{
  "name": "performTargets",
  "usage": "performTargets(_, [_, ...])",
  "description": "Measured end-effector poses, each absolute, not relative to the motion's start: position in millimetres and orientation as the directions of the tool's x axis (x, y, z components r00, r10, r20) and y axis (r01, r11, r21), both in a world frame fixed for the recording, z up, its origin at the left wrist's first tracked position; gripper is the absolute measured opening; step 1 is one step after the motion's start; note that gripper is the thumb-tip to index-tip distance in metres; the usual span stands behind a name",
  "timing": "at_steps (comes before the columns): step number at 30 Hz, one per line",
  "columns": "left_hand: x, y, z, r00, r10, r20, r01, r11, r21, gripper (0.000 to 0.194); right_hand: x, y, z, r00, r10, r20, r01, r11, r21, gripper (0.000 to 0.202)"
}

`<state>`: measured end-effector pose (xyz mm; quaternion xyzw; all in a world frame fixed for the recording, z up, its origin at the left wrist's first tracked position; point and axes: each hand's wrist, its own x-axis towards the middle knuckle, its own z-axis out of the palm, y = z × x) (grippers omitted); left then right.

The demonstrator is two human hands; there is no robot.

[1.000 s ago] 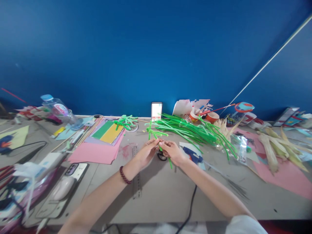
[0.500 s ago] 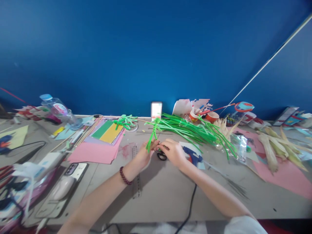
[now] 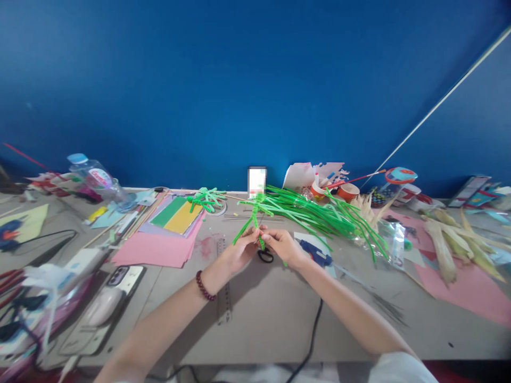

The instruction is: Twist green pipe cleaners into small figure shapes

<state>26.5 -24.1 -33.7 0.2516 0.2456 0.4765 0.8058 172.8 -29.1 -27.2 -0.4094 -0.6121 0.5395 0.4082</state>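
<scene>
Green fuzzy wire (image 3: 256,217), twisted into a branching piece, is running away from me out of my fingertips, and that line is the relation that matters: its long axis is pointing from my hands towards the blue wall (image 3: 255,96), leaning only a little left. Its far end is forking into several strands, one of them slanting back down beside my left hand (image 3: 244,247). Its near end is dipping between my hands, just above a black loop (image 3: 265,257). Neither hand is clearly nearer; my left is pinching the wire from one side, and my right hand (image 3: 280,246) is pinching it from the other, thumbs and fingertips almost meeting. A green tip is showing below my right hand; I cannot tell whether it belongs to the same piece. Beyond, the green bundle (image 3: 307,210) is lying to the right on the surface (image 3: 259,330).
</scene>
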Motion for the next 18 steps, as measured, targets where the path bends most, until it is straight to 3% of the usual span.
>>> performTargets(4, [27, -25, -35, 0.444, 0.88, -0.169, -0.627, 0.44, 0.643, 0.016, 169, -30, -36, -0.4, 0.913, -0.082, -0.157, -0.157, -0.975, 0.044])
performTargets(7, [28, -24, -37, 0.413, 0.9, -0.141, -0.623, 0.392, 0.677, 0.016, 169, -27, -39, -0.368, 0.925, -0.098, -0.141, -0.16, -0.977, 0.041])
performTargets(9, [29, -24, -38, 0.387, 0.912, -0.136, -0.611, 0.364, 0.703, 0.016, 172, -23, -39, -0.279, 0.959, -0.04, -0.021, -0.048, -0.999, 0.039])
performTargets(12, [31, -25, -43, 0.378, 0.902, -0.209, -0.547, 0.4, 0.736, 0.018, 179, -19, -36, -0.153, 0.969, 0.195, 0.279, 0.231, -0.932, 0.027])
performTargets(15, [32, -26, -47, 0.32, 0.906, -0.278, -0.469, 0.406, 0.784, 0.02, 186, -20, -32, -0.12, 0.905, 0.408, 0.575, 0.399, -0.715, 0.022])
performTargets(18, [32, -23, -49, 0.098, 0.966, -0.239, -0.436, 0.258, 0.862, 0.021, 186, -25, -30, -0.168, 0.849, 0.501, 0.765, 0.433, -0.477, 0.024])
